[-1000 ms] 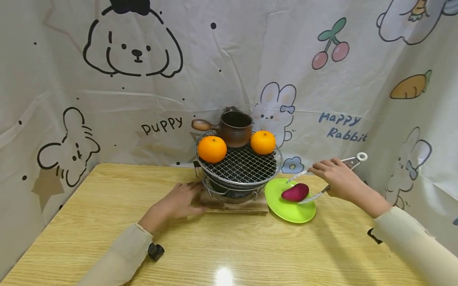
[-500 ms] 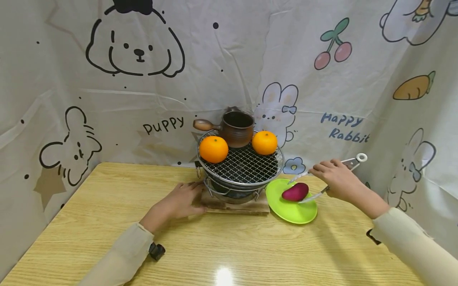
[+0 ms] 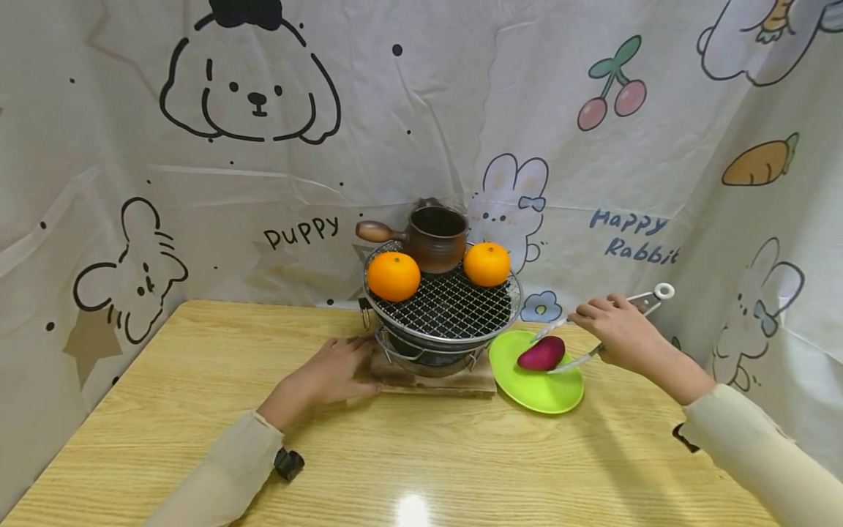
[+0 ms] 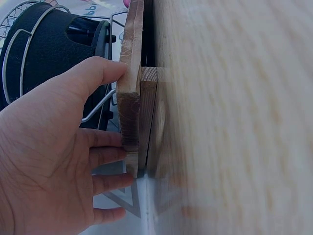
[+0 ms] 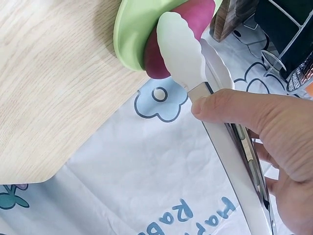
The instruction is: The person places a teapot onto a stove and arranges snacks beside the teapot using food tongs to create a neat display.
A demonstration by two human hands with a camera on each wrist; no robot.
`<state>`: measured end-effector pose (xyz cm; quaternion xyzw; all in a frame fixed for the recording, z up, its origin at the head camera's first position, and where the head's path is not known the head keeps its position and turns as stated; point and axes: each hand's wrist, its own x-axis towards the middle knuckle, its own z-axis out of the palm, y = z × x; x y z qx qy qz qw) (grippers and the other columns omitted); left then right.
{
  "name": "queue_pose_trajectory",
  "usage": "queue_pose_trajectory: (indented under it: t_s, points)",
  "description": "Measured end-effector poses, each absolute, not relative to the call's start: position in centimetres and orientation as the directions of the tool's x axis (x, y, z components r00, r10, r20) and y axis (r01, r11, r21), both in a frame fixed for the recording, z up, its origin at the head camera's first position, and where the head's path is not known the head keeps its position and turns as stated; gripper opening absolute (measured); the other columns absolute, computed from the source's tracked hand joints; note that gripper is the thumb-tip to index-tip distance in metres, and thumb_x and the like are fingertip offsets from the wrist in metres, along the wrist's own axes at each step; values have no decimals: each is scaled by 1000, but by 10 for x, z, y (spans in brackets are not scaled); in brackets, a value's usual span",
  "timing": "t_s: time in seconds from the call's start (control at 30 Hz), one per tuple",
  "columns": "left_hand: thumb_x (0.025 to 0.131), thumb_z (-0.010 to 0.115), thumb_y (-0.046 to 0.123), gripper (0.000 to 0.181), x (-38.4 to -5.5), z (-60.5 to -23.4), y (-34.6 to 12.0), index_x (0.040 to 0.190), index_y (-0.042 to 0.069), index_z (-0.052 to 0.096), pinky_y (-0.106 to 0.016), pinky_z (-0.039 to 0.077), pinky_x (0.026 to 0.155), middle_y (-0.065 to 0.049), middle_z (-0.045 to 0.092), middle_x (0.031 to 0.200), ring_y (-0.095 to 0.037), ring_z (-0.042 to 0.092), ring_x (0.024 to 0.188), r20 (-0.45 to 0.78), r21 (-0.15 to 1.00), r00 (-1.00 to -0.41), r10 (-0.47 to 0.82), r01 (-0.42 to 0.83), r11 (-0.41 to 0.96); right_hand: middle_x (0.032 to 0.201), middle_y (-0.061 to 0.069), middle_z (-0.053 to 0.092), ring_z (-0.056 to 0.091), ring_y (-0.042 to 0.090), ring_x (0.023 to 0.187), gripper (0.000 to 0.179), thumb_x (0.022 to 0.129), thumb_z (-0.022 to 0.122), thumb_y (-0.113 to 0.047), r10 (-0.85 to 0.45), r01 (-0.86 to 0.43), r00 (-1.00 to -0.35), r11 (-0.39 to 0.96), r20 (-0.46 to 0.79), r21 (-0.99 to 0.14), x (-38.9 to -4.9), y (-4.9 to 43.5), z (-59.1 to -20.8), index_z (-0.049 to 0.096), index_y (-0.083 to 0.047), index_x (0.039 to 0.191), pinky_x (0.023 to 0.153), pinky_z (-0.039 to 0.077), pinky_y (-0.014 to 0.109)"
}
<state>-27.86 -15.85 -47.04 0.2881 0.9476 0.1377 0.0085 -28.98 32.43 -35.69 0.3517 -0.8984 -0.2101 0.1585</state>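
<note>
My right hand (image 3: 619, 326) grips white-tipped metal tongs (image 5: 225, 161), with the thumb on one arm and fingers on the other. Their tips stand on either side of a purple-red sweet potato (image 3: 542, 354), which lies on a lime-green plate (image 3: 540, 399). The head view does not settle whether both tips touch it. My left hand (image 3: 332, 373) rests against the left front corner of a wooden board (image 3: 435, 384) under a small grill (image 3: 448, 311). Its thumb presses the front edge, and fairly straight fingers (image 4: 112, 182) touch the board's end.
On the grill's wire mesh stand a brown clay pot (image 3: 435, 238) with a side handle and two oranges, one left (image 3: 393, 277) and one right (image 3: 487, 264). A printed cloth (image 3: 408, 132) hangs behind the wooden table (image 3: 421, 454). The plate sits close to the board's right end.
The tong tips have drawn slightly closer together around the sweet potato. My left hand keeps its place at the board, and the head view shifts a little.
</note>
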Motion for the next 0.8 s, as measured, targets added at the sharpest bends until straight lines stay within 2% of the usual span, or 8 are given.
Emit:
queue_pose_trajectory:
  t_s: [0.6,0.8]
  points:
    - [91,63,59,83,-277,-469,-158,155,10,43,-67,30,116,-14,37,164,-39,41,147,54,265,-839,542,535,802,111,15,72,65,35,106,62,59,92,-3,-698,-567,-704,664,131,487,-289,321,-357,73,-1,117,97,50,56]
    - [91,64,60,84,-277,-468,-157,155,10,42,-68,30,116,-14,35,164,-39,41,147,59,270,-839,541,535,800,109,14,72,65,33,103,62,58,92,-5,-710,-576,-692,654,134,491,-289,318,-358,72,0,117,95,52,52]
